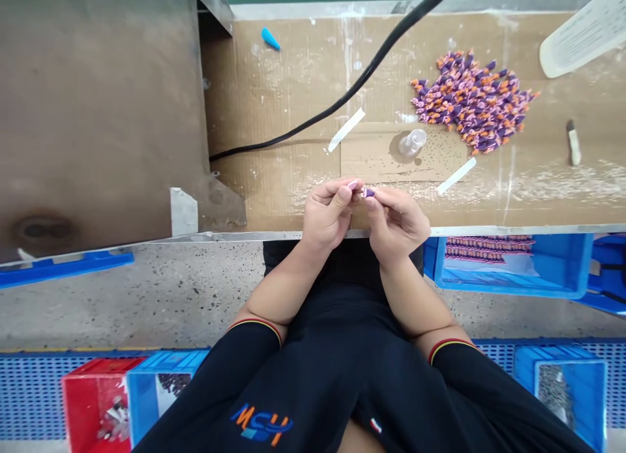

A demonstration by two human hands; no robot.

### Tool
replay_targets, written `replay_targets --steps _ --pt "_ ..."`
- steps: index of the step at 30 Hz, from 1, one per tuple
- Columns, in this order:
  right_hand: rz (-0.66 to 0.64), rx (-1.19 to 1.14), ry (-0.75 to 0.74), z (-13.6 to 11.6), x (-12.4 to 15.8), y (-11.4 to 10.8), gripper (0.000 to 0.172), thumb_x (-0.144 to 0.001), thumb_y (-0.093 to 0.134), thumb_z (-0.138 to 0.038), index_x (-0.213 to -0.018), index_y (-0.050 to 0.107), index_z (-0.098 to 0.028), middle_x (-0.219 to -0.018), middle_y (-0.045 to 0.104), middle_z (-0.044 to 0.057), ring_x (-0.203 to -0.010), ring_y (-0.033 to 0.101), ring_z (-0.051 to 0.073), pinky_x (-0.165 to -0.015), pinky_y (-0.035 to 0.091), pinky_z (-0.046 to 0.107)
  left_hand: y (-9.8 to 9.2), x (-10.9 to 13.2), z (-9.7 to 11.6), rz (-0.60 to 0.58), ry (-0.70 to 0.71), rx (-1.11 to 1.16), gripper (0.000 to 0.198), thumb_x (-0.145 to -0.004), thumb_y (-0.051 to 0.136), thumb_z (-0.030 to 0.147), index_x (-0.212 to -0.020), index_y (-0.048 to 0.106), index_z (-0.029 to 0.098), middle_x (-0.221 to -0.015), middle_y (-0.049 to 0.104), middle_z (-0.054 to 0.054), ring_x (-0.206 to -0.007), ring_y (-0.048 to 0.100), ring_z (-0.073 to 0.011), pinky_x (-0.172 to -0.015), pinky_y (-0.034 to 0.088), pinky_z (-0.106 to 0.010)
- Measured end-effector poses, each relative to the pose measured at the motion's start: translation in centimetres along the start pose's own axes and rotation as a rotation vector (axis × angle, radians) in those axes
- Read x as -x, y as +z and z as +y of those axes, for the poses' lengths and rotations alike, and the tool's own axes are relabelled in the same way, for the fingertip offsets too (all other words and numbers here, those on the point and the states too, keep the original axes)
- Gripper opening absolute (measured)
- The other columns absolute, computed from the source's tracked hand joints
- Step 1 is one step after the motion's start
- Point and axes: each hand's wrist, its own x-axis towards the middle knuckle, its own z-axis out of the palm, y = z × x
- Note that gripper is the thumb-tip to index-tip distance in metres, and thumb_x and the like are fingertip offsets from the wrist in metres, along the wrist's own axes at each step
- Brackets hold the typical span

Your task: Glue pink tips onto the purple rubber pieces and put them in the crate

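My left hand [328, 212] pinches a small pink piece [352, 185] between thumb and fingers, over the front edge of the cardboard-covered table [274, 199]. Close beside it, my right hand [397, 221] grips a small purple piece [369, 193] with a pale end facing the left hand. The fingertips of both hands nearly meet. Behind them stands a small clear container [413, 142] on a taped cardboard sheet [362, 160]. A pile of small purple, pink and orange pieces [474, 101] lies at the back right.
A black cable [362, 78] crosses the table from a large metal housing [102, 114] at left. A white bottle [577, 39], a brush [574, 143] and a blue cone-shaped piece [270, 39] lie farther off. A blue bin [513, 287] with rows of pieces sits below the right edge.
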Motion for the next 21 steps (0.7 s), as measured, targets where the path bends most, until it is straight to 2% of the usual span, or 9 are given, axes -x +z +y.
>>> replay_targets --steps 4,10,16,18,21 --pt "-0.014 -0.037 0.023 0.18 0.18 0.48 0.006 -0.106 0.079 -0.037 -0.104 0.079 -0.032 -0.099 0.086 0.002 -0.089 0.087 0.024 -0.081 0.075 0.045 -0.26 0.06 0.07 -0.066 0.007 0.001 0.032 -0.084 0.099 0.063 -0.094 0.087 0.035 -0.104 0.085 0.003 -0.085 0.075 -0.0111 -0.086 0.069 -0.031" --pt "-0.049 0.037 0.107 0.53 0.35 0.44 0.021 -0.107 0.074 -0.05 -0.099 0.078 -0.031 -0.097 0.085 0.004 -0.091 0.086 0.025 -0.082 0.075 0.048 -0.65 0.06 -0.07 -0.046 0.004 -0.071 0.037 -0.083 0.097 0.067 -0.095 0.087 0.034 -0.111 0.085 0.0 -0.089 0.075 -0.0133 -0.089 0.068 -0.033" --pt "-0.045 0.024 0.067 0.37 0.05 0.56 0.015 -0.106 0.077 -0.044 -0.1 0.078 -0.03 -0.097 0.086 0.003 -0.089 0.086 0.024 -0.08 0.075 0.044 -0.33 0.13 -0.08 -0.028 0.014 -0.034 0.036 -0.082 0.099 0.065 -0.092 0.087 0.033 -0.109 0.085 0.0 -0.099 0.078 -0.0162 -0.095 0.068 -0.035" --pt "-0.04 0.008 0.066 0.33 0.02 0.63 0.013 -0.106 0.078 -0.042 -0.1 0.078 -0.03 -0.098 0.086 0.003 -0.089 0.086 0.023 -0.08 0.075 0.044 -0.15 0.2 -0.2 -0.007 0.043 -0.047 0.036 -0.082 0.099 0.065 -0.091 0.087 0.032 -0.109 0.085 -0.001 -0.101 0.079 -0.0169 -0.097 0.068 -0.036" --pt "-0.037 0.052 0.101 0.44 0.17 0.56 0.018 -0.106 0.076 -0.047 -0.1 0.078 -0.031 -0.096 0.085 0.003 -0.088 0.085 0.024 -0.081 0.074 0.046 0.12 0.35 -0.59 0.04 0.154 -0.145 0.038 -0.085 0.096 0.067 -0.093 0.087 0.031 -0.111 0.085 -0.002 -0.107 0.08 -0.0198 -0.102 0.068 -0.041"
